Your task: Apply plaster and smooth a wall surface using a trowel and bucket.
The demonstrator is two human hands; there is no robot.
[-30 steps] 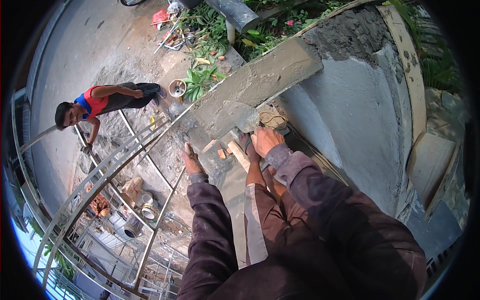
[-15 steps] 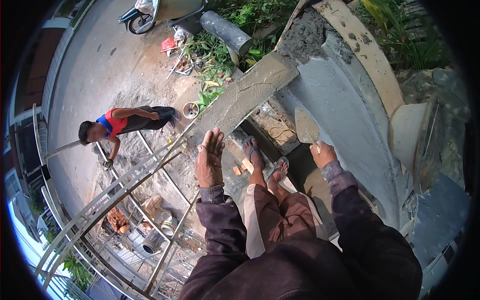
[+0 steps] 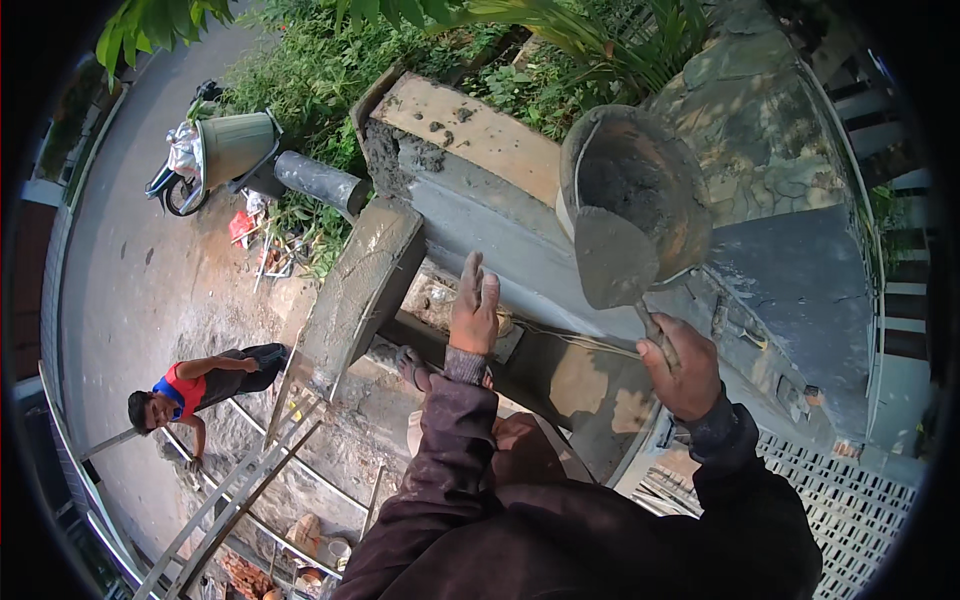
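Note:
My right hand [image 3: 684,368] grips the wooden handle of a trowel [image 3: 614,258], its broad grey blade raised in front of a bucket [image 3: 692,205]. From above, the blade overlaps the bucket's near rim; whether they touch I cannot tell. Grey mortar [image 3: 635,170] lies inside the bucket, which stands at the end of a cement-smeared wall top [image 3: 490,130]. My left hand [image 3: 475,318] holds nothing, its fingers stretched out over the grey plastered face [image 3: 500,240] of the wall. A rough wet-looking mortar layer covers the pillar top [image 3: 360,265] to its left.
At the lower left a co-worker [image 3: 195,385] bends beside a metal frame [image 3: 240,490]. A parked motorcycle [image 3: 180,195] carries a large bin [image 3: 235,150]. Plants [image 3: 300,80] grow behind the wall. Perforated blocks [image 3: 830,510] lie at the lower right.
My view has swung to the right, bringing the bucket nearer the middle. The trowel has moved from over the low plastered area up to the bucket's rim. My left hand stays outstretched.

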